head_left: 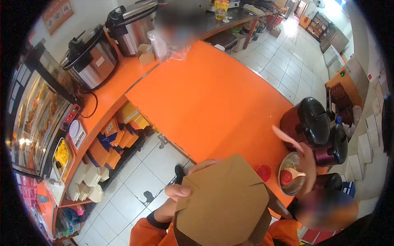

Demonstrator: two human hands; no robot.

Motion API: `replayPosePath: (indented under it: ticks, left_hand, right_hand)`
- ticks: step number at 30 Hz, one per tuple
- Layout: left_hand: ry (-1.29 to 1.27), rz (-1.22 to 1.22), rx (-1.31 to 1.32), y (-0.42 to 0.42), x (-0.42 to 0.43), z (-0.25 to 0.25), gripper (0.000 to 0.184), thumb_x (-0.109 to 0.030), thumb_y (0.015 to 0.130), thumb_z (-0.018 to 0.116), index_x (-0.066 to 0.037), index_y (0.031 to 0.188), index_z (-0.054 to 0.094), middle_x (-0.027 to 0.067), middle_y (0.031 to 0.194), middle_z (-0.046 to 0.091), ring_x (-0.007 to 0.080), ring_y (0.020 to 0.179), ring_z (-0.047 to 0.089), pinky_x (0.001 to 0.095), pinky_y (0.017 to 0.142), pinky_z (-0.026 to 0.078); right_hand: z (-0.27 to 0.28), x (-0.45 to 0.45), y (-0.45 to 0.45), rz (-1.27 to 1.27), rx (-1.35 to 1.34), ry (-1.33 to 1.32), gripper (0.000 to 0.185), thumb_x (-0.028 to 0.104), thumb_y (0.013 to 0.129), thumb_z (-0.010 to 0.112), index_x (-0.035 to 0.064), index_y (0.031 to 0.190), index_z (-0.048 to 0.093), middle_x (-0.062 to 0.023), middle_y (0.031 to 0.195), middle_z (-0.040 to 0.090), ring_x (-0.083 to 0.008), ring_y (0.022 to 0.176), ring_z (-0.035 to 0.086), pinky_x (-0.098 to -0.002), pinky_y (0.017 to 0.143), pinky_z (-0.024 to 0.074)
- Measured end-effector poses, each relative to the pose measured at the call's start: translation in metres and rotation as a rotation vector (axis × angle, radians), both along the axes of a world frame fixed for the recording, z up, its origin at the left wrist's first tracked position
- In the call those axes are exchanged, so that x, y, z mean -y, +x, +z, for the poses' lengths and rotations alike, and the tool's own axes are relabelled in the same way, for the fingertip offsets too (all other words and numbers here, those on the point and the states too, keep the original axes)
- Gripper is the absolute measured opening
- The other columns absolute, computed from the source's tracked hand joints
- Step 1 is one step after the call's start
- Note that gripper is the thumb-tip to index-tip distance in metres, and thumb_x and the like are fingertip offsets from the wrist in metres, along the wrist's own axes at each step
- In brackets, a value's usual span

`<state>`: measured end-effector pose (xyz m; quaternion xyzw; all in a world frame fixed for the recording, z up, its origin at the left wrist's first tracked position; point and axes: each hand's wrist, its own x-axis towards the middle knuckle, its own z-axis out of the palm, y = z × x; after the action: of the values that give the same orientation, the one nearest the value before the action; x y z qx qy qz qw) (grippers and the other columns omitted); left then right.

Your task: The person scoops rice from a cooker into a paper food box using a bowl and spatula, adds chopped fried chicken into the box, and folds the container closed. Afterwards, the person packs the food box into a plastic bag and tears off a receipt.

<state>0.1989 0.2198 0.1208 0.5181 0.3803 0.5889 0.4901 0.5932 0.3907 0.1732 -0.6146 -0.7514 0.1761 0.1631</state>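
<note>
I hold a brown cardboard takeaway box point(223, 201) in front of my body, its broad flat side facing the camera. My left hand point(180, 190) grips its left edge, thumb on the near face and fingers partly behind. At the box's right edge only a shaded part of my right hand point(280, 205) shows; most of it is hidden behind the cardboard. Beyond the box, on the orange counter point(205, 102), lie a red round lid point(264, 173) and a metal bowl point(282, 186) with a red-topped item and a light-coloured spoon.
Another person's hand point(307, 164) reaches over the bowl from the right. Dark red cookers point(305, 121) stand behind it. Steel pressure cookers point(92, 61), a food warmer point(41, 115), a scale point(77, 133) and a tray of yellow food point(61, 156) are left. Folded boxes point(92, 176) fill shelves below.
</note>
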Motion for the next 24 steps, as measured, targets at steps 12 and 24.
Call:
replayPosePath:
  ticks: [12,24]
  left_hand:
    - [0.060,0.060,-0.023,-0.003,-0.003,-0.007,0.085,-0.004,0.064,0.079,-0.007,0.126,0.021,0.0214,0.136,0.028,0.0293,0.128,0.031,0.0418,0.105,0.027]
    - [0.265,0.132,-0.132,0.020,-0.038,-0.012,0.100,-0.003,0.055,0.086,-0.013,0.118,0.009,0.0234,0.138,0.017,0.0325,0.131,0.027,0.0411,0.106,0.025]
  right_hand:
    - [0.144,0.128,0.042,0.307,-0.289,0.472,0.031,0.025,0.073,0.063,0.0032,0.095,0.069,-0.0025,0.063,0.052,-0.0126,0.050,0.046,-0.0265,0.045,0.0334]
    - [0.147,0.109,-0.181,0.766,0.438,0.163,0.044,0.020,0.079,0.058,0.0163,0.122,0.049,-0.0057,0.070,0.049,-0.0215,0.047,0.057,-0.0341,0.032,0.0369]
